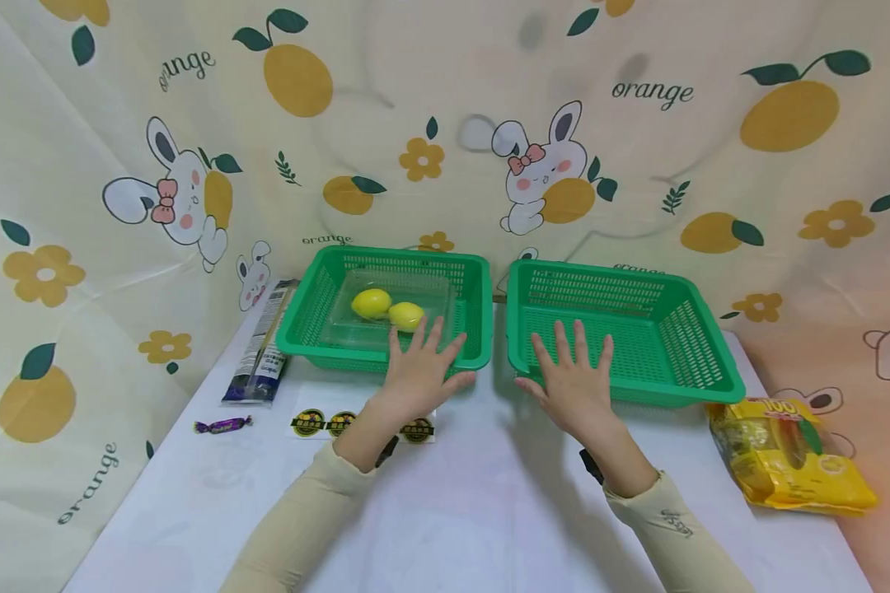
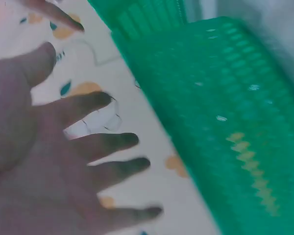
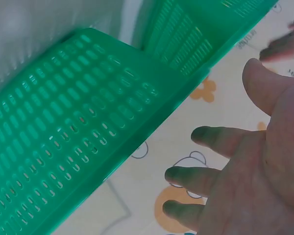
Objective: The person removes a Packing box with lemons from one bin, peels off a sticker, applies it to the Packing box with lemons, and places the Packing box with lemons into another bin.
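Note:
Fingers spread wide, my left hand (image 1: 418, 375) hovers over the near rim of the left green basket (image 1: 334, 356) and holds nothing. Inside that basket lies a clear plastic box (image 1: 430, 288) with two yellow lemons, the left lemon (image 1: 371, 304) and the right lemon (image 1: 406, 316). My right hand (image 1: 574, 387), also spread and holding nothing, is above the near left rim of the right green basket (image 1: 675, 395). No objects show inside the right basket. Both wrist views show a bare palm, the left palm (image 2: 49, 161) and the right palm (image 3: 250, 181), beside basket walls.
Left of the left basket lies a long dark plastic packet (image 1: 259, 354), with a purple wrapped candy (image 1: 223, 425) nearer. A strip of round black-and-gold stickers (image 1: 308, 423) sits below the left hand. On the right is a yellow snack bag (image 1: 793, 461). A patterned cloth (image 1: 445, 99) hangs behind.

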Tool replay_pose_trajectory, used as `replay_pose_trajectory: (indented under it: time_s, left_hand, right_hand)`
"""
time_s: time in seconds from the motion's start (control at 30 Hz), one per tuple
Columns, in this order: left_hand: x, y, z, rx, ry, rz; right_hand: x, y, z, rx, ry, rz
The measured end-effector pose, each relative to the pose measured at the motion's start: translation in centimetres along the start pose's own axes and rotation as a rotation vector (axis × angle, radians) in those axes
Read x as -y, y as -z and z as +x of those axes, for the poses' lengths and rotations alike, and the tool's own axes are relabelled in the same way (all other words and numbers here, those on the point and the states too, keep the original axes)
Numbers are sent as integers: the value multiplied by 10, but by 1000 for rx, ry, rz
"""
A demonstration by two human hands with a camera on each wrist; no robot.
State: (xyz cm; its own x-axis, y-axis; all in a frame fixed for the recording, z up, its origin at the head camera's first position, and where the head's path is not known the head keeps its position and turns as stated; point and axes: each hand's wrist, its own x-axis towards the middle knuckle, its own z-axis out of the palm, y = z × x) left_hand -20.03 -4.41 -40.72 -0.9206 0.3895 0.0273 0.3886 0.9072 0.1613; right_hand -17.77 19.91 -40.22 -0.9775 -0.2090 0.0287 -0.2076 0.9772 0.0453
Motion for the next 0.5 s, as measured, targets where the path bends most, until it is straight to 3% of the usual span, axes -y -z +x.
replay_pose_trajectory:
  time_s: [0.1,0.23,0.37,0.5]
  left_hand:
    - [23,-6,-10,-189,10,-230]
    - [57,-18,-26,-493,96,-689]
    - [86,-28,-44,-669,288,-1179]
    - [106,-34,-55,-762,521,-1528]
  right_hand:
    - [3,0,2,-2,6,7]
    - [5,1,6,-12,12,21]
    - [5,2,10,-42,15,44]
    - [6,1,16,-57,20,78]
